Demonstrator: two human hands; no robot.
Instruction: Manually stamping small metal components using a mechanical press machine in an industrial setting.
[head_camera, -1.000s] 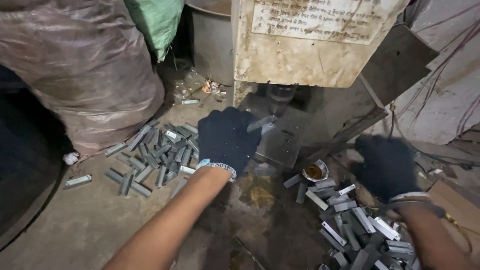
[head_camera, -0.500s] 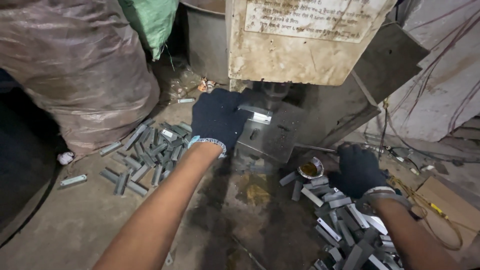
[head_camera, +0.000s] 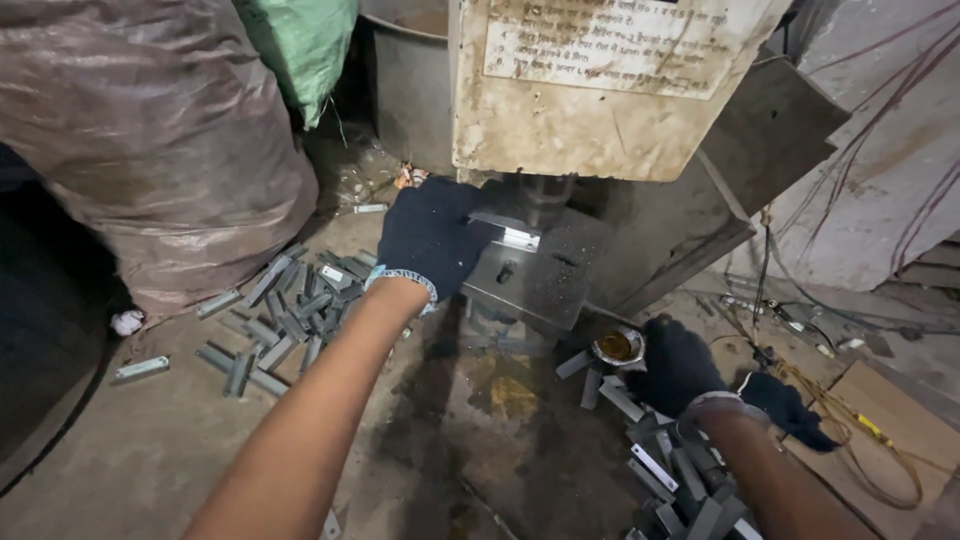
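From the head camera, looking down: the left hand (head_camera: 432, 240), in a dark glove, reaches forward to the press (head_camera: 600, 90) and rests against the left edge of the steel block (head_camera: 540, 275) beneath the ram. Its fingertips pinch a small bright metal strip (head_camera: 508, 232), which lies on top of the block, right under the ram — the fingers are curled close around the strip's left end, nearly closed.

The right hand (head_camera: 678, 365), also gloved, is low and to the right, well apart from the strip. It sits on the near pile (head_camera: 680, 480) of grey metal pieces, just beside a small round tin (head_camera: 617, 346) with yellowish contents. Its fingers bend downward into the pieces; whether it has hold of one cannot be told.

A second heap (head_camera: 290, 310) of the same pieces lies on the floor left of the left wrist, next to a large brown sack (head_camera: 150, 140) — a green bag (head_camera: 300, 45) behind it.
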